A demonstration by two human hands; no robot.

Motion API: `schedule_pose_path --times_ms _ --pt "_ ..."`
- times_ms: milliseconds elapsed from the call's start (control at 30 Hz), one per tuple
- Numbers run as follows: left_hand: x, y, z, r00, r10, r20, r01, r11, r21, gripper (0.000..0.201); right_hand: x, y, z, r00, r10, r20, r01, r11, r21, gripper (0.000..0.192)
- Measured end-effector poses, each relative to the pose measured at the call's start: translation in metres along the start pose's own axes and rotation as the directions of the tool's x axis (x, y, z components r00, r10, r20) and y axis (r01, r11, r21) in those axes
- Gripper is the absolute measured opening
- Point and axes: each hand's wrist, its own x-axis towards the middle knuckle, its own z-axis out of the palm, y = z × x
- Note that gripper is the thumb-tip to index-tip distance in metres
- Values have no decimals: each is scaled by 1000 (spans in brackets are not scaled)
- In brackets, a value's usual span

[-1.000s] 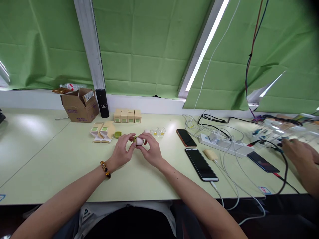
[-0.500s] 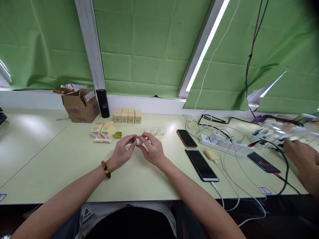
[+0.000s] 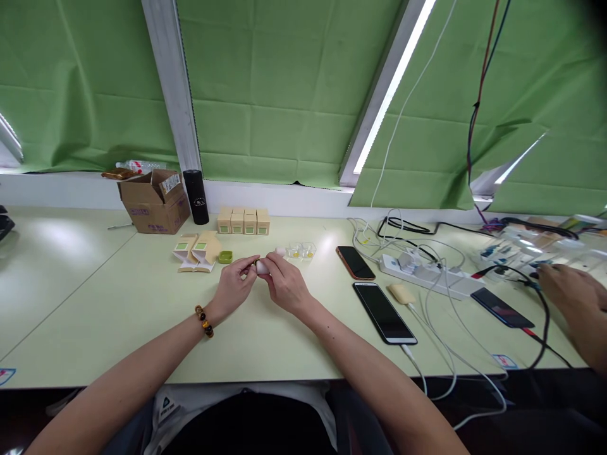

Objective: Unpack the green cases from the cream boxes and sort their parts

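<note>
My left hand (image 3: 236,286) and my right hand (image 3: 284,284) meet over the middle of the pale green table (image 3: 142,316), both pinching one small white round jar (image 3: 262,268) with a dark green rim between their fingertips. A beaded bracelet (image 3: 204,320) circles my left wrist. A small green lid (image 3: 226,256) lies just left of the hands. Two opened tan cartons (image 3: 196,251) lie beyond it, and a row of shut tan boxes (image 3: 243,222) stands farther back. Small clear cups (image 3: 300,251) sit just behind my right hand.
A cardboard box (image 3: 152,201) and a black cylinder (image 3: 196,196) stand at the back left. Two phones (image 3: 384,313) (image 3: 355,262), a power strip (image 3: 429,273) and tangled cables lie to the right. Another person's hand (image 3: 571,297) works at the far right near a third phone (image 3: 500,308).
Both hands stay on the jar, with the fingers shifted a little around it and the wrists moved slightly right. The other person's hand at the far right has shifted slightly.
</note>
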Motion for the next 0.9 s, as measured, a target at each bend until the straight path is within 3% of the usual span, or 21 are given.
schedule_pose_path --times_ms 433,900 --pt "1 6 1 993 -116 0 116 993 4 30 -1 -4 9 999 36 -2 -36 996 -76 29" --pt "1 0 0 995 -88 -45 90 995 36 28 -1 -3 4 995 73 73 -75 997 29 36"
